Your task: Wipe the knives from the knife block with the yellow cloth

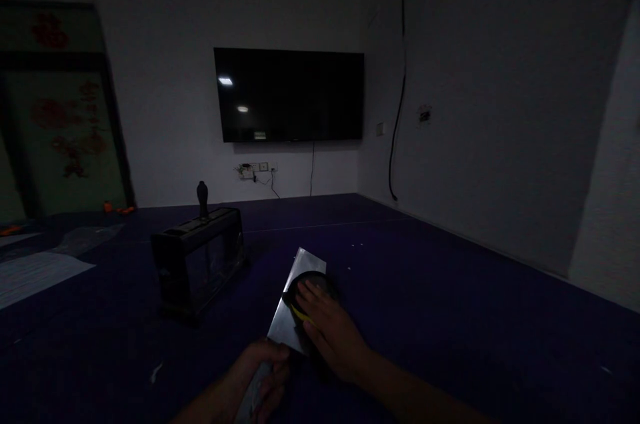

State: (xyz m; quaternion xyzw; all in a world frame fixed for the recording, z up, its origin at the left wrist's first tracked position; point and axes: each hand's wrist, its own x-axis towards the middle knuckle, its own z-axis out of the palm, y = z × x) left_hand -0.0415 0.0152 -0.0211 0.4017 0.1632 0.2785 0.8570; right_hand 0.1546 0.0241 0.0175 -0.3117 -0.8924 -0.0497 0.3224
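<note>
Near the bottom centre, my left hand [267, 371] is wrapped round the pale handle of a flat metal trowel [287, 327]. Its shiny rectangular blade points up and away from me. My right hand [333, 327] lies over a dark round pad [316, 282] with a yellow edge, its fingers spread across the top. The pad rests against the blade's right side and covers part of it. The pad's underside is hidden, and the dim light hides finer detail.
A black box-shaped frame [197, 264] with an upright knob stands left on the dark purple floor covering [440, 317]. White sheets [45, 274] lie at far left. A television [295, 97] hangs on the back wall; a cable [401, 97] runs down the right wall.
</note>
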